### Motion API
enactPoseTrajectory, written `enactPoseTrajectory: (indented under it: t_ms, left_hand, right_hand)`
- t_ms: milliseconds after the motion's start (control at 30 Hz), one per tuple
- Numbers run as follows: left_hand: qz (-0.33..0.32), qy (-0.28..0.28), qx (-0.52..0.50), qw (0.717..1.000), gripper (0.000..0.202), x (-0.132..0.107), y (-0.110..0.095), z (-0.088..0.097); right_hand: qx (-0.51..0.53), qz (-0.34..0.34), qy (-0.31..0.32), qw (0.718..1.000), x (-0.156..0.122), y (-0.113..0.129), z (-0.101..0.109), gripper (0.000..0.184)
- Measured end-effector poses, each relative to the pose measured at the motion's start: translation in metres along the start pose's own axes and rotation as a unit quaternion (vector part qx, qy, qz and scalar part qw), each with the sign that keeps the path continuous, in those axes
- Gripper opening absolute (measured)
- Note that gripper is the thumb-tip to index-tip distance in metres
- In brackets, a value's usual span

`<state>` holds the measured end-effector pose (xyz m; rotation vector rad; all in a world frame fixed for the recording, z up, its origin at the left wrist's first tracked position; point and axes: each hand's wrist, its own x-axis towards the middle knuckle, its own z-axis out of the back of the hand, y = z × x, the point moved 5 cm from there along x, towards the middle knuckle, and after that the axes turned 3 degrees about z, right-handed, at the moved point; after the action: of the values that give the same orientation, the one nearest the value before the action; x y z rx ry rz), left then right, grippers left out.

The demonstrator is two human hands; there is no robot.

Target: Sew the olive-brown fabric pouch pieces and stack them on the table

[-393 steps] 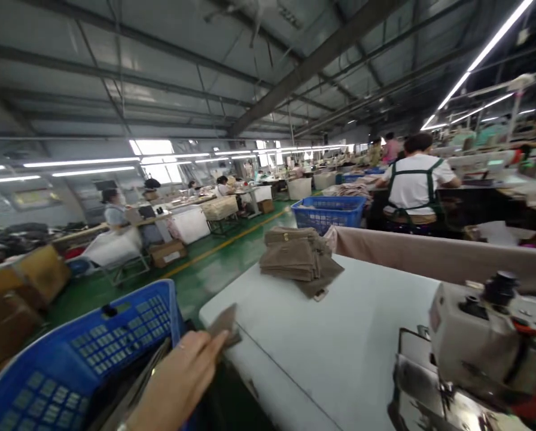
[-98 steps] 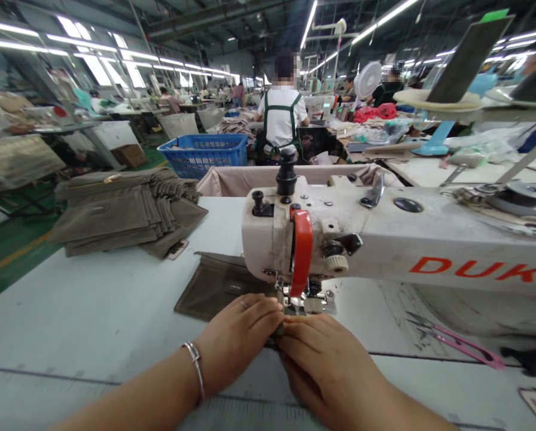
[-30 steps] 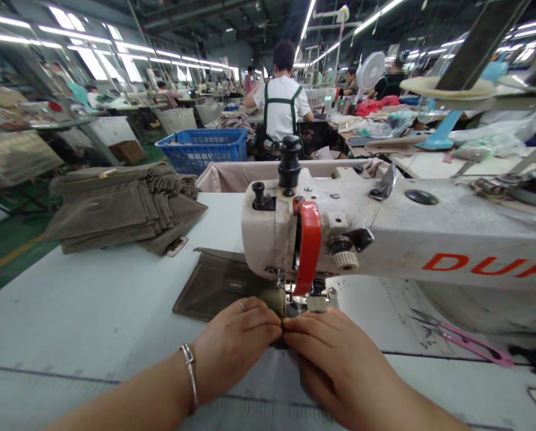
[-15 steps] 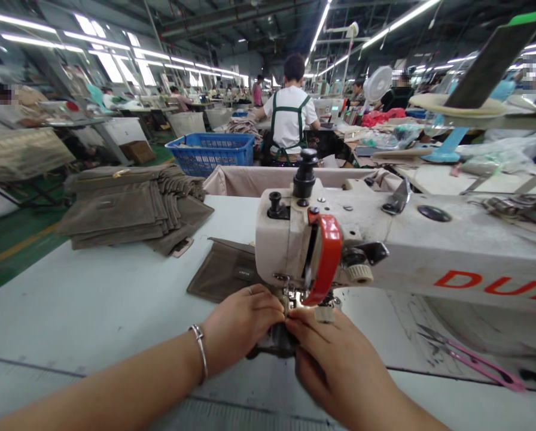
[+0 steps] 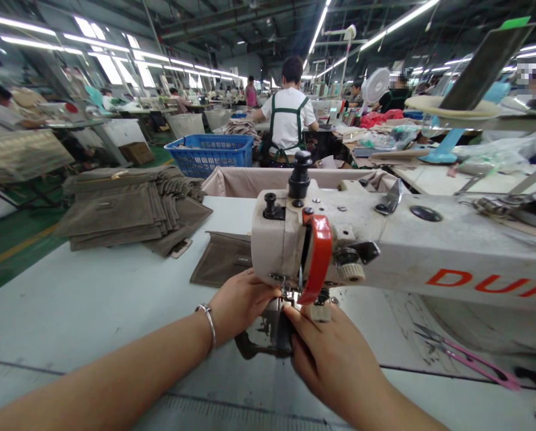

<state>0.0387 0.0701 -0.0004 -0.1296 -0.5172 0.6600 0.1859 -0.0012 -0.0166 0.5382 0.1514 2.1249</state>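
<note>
A brown fabric pouch [image 5: 221, 257] with a small dark label lies on the sewing table, partly hidden behind the head of a white sewing machine [image 5: 272, 239]. My left hand [image 5: 238, 302], a silver bangle at its wrist, is closed on the pouch's near edge, fingertips beside the needle area. From the other side, my right hand [image 5: 333, 347] reaches under the machine head with its fingers pressed together. Its index fingertip is close to the presser foot; whatever it grips is hidden. An orange-red guard [image 5: 318, 257] stands above the right fingers.
Stacked brown fabric pieces [image 5: 119, 209] lie at the table's left. Pink-handled scissors [image 5: 469, 359] rest right of the machine. Beyond the table are a blue basket [image 5: 214, 152], a pink cloth-lined bin [image 5: 236, 182] and a co-worker in a white shirt [image 5: 290, 117].
My left hand has shifted slightly away from me, and the pouch has slid further behind the machine head. A dark plate below the fingers is more exposed. The view has moved slightly.
</note>
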Motion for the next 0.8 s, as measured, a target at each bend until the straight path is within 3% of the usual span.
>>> enactPoseTrajectory:
  t_ms: [367, 600, 800]
  left_hand:
    - [0.001, 0.032, 0.041, 0.999, 0.025, 0.005, 0.000, 0.007]
    - [0.032, 0.093, 0.091, 0.991, 0.016, -0.007, -0.028, 0.009]
    - [0.056, 0.163, 0.085, 0.981, 0.039, -0.006, -0.043, 0.009]
  right_hand:
    - [0.008, -0.001, -0.013, 1.000, 0.001, 0.002, 0.005, 0.038]
    - [0.030, 0.004, -0.020, 0.999, 0.001, 0.003, 0.006, 0.038]
    - [0.030, 0.016, -0.002, 0.999, 0.000, 0.004, 0.005, 0.034]
